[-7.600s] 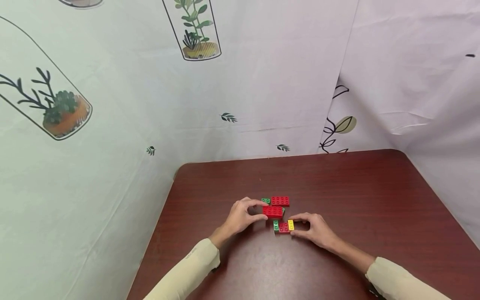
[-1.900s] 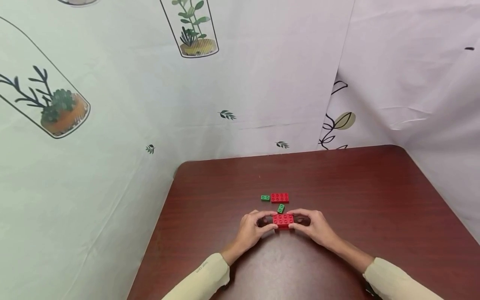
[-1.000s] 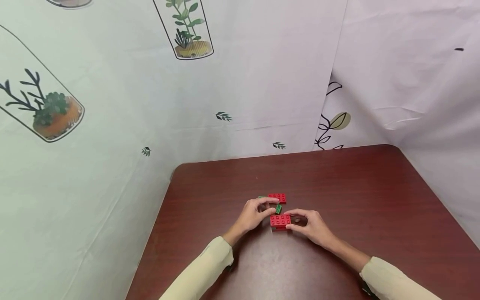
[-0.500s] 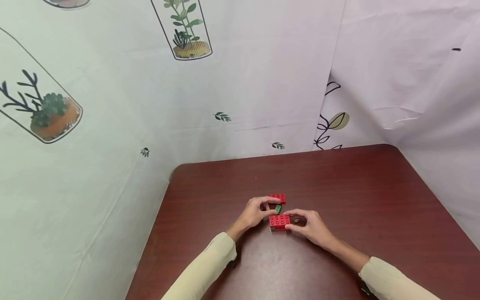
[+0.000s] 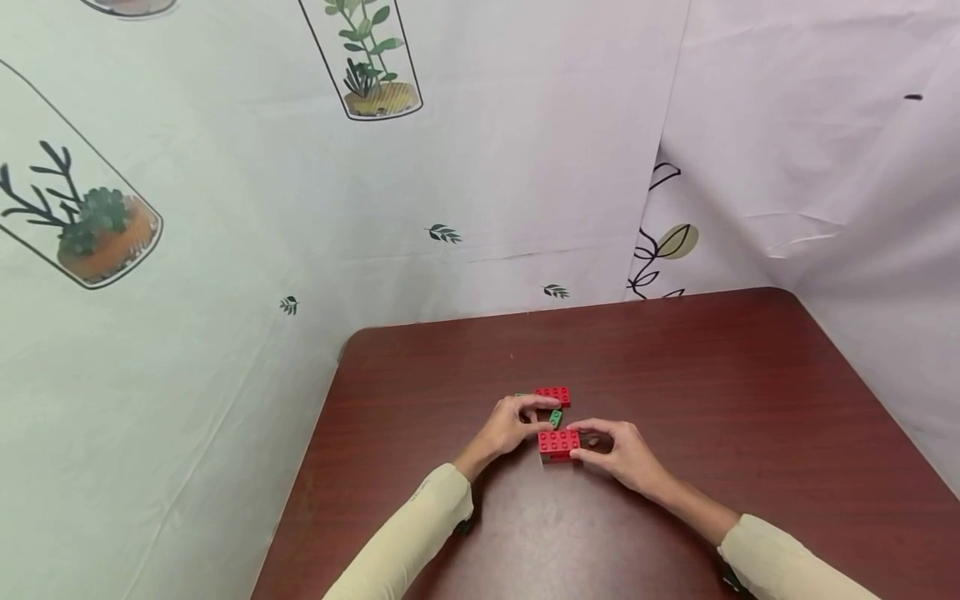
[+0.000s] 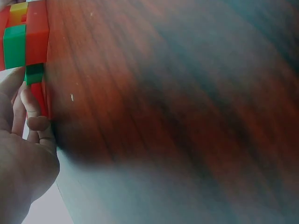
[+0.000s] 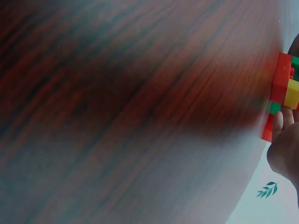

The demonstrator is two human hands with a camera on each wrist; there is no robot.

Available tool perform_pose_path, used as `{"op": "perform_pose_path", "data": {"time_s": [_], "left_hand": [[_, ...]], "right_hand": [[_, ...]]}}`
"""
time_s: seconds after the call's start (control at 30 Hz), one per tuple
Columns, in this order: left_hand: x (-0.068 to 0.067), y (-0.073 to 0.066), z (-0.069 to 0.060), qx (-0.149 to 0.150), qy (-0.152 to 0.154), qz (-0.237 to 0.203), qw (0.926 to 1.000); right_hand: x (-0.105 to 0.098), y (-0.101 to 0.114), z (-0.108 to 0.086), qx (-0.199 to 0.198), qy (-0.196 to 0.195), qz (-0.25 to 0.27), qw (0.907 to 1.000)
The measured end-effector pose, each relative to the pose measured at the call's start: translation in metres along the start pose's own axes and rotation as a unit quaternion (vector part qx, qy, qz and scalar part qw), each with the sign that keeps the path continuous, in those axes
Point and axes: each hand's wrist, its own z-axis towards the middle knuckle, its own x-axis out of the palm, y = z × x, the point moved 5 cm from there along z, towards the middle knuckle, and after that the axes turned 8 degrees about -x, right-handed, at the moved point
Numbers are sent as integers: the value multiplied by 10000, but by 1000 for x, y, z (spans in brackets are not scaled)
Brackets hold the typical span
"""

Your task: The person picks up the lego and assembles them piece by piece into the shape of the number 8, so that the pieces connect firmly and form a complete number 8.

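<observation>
My right hand (image 5: 630, 457) pinches the right end of a small toy brick stack between thumb and index finger. The stack's top is a red brick (image 5: 559, 441). In the left wrist view, a green brick (image 6: 15, 46) and a yellow brick (image 6: 18, 14) show within the stack, between red layers; the right wrist view shows the yellow brick (image 7: 292, 94) too. Just behind the stack, a small green brick (image 5: 556, 418) lies at a slant on the table. My left hand (image 5: 510, 425) has it between thumb and index fingertips; their exact contact is partly hidden.
Another red brick (image 5: 553, 396) lies farther back, beyond the left index finger. A second small green brick (image 5: 520, 395) is mostly hidden behind the left hand. The dark red-brown table (image 5: 675, 358) runs back to a patterned cloth wall (image 5: 487, 183).
A red brick was carried by my left hand onto the red, green and yellow row, where both hands held it. My left hand then moved back to the slanted green brick; the right stayed on the stack.
</observation>
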Motion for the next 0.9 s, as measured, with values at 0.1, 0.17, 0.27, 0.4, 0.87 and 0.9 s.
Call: {"op": "perform_pose_path", "data": {"time_s": [0.1,0.17,0.27,0.4,0.87,0.9], "left_hand": [[1,1,0,-20,3,99,9999],[1,2,0,-15,-4,163,9999],[1,3,-1,-23,-15,245,9997],[1,3,0,-23,-47,314,9995],[-2,5,1,40,-64,-49,10000],[-2,5,1,39,-47,-92,9999]], "right_hand": [[0,-1,0,25,17,-19,10000],[0,-1,0,30,29,-37,10000],[1,-1,0,51,63,-49,10000],[1,-1,1,91,93,-62,9999],[1,-1,0,130,45,-64,9999],[1,-1,0,126,42,-77,9999]]}}
